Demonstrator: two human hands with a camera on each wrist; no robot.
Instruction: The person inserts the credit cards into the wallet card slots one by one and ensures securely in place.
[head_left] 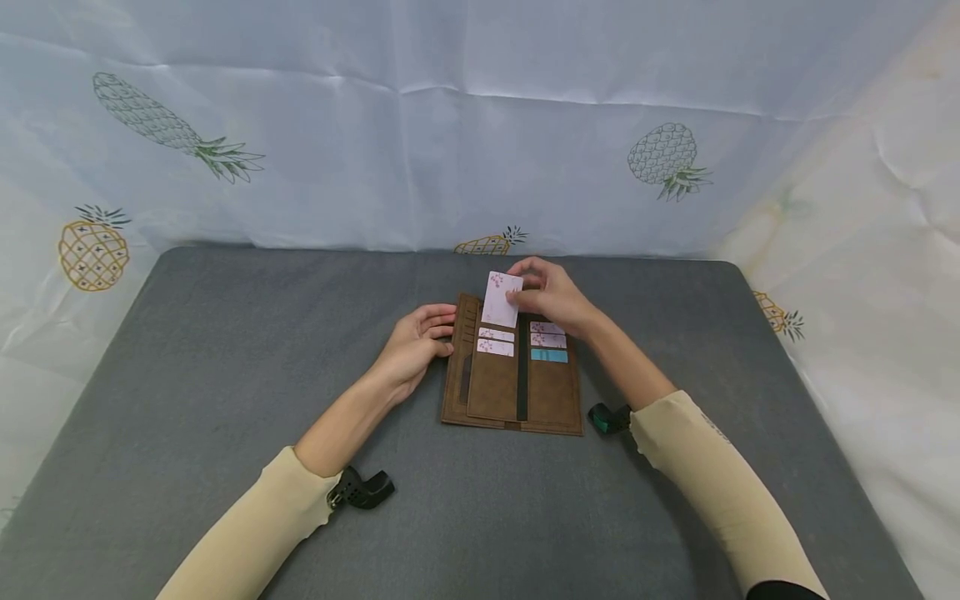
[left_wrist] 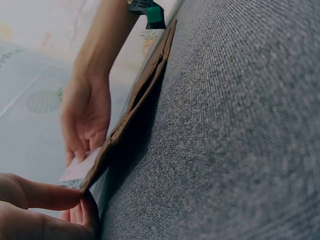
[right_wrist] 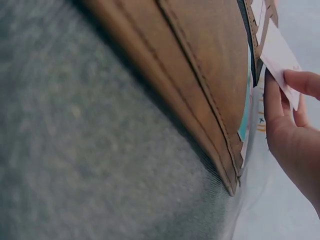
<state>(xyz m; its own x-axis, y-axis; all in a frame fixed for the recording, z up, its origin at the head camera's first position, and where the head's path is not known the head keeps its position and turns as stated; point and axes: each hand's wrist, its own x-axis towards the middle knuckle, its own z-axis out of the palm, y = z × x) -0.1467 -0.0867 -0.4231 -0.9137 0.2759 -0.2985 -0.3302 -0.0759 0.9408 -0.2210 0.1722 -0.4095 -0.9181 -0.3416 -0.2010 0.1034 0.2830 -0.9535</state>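
A brown wallet [head_left: 491, 392] lies spread out on the grey table, with card slots on both inner panels. My left hand [head_left: 412, 346] pinches its left edge between thumb and fingers; the left wrist view shows that edge [left_wrist: 107, 142] raised off the cloth. Between thumb and fingers, my right hand [head_left: 555, 296] holds a pale pink card [head_left: 498, 310] with a blossom print, at the top of the left panel. Two similar cards [head_left: 495, 347] sit in slots below it. On the right panel are pink cards [head_left: 547, 340] and a blue card [head_left: 549, 356].
The grey cloth-covered table [head_left: 225, 375] extends around the wallet. A white curtain [head_left: 450, 167] with pineapple prints hangs behind the table's far edge. Black wrist cameras [head_left: 363, 490] are worn at both sleeves, the right one close beside the wallet's right edge.
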